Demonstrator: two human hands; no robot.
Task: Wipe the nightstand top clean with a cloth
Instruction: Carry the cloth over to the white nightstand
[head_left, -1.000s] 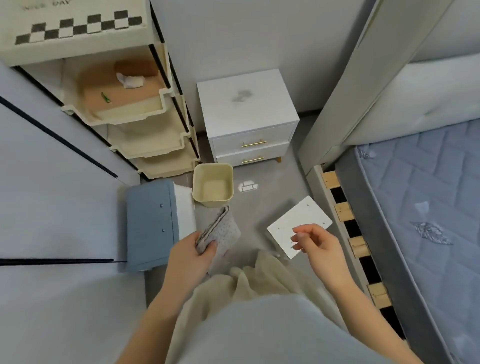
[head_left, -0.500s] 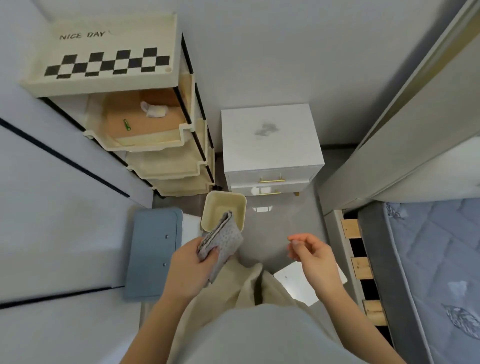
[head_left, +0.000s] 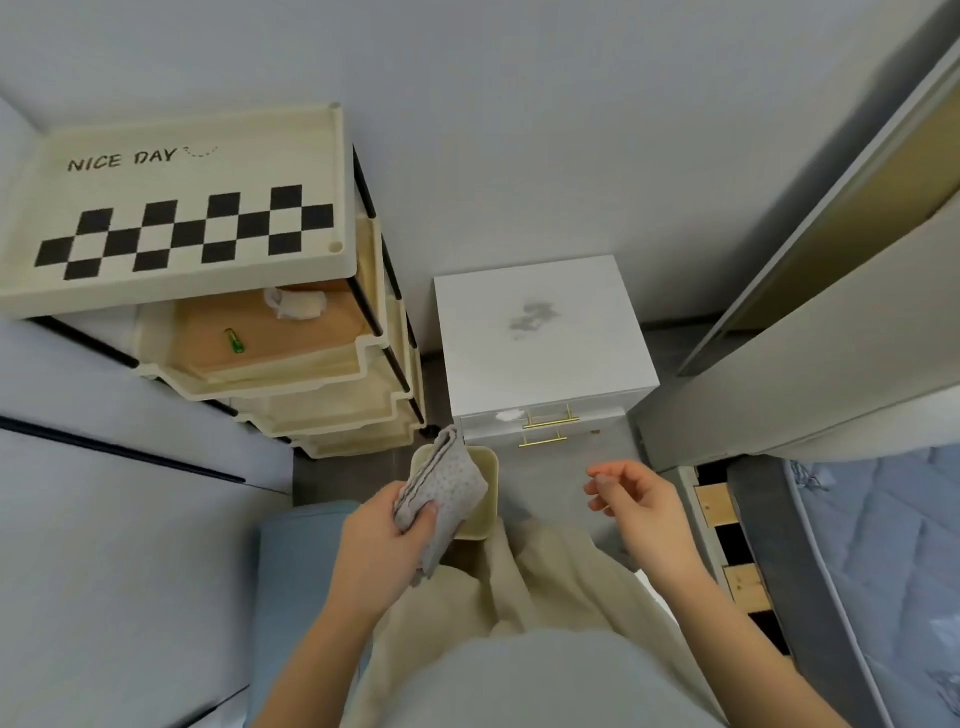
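The white nightstand (head_left: 571, 369) stands against the far wall, with two drawers and gold handles facing me. A grey smudge (head_left: 531, 318) marks the middle of its top. My left hand (head_left: 382, 540) grips a folded grey speckled cloth (head_left: 448, 483) in front of my body, well short of the nightstand. My right hand (head_left: 641, 506) hangs empty to the right of it, fingers loosely curled and apart, above the floor.
A cream tiered shelf cart (head_left: 208, 249) stands left of the nightstand. A small cream bin (head_left: 485, 499) sits on the floor under the cloth. A blue stool (head_left: 291, 540) is at lower left. The bed frame and blue mattress (head_left: 872, 561) fill the right side.
The view has moved forward and tilted up, so the nightstand is closer. Both hands stay at much the same height; the left still grips the cloth.
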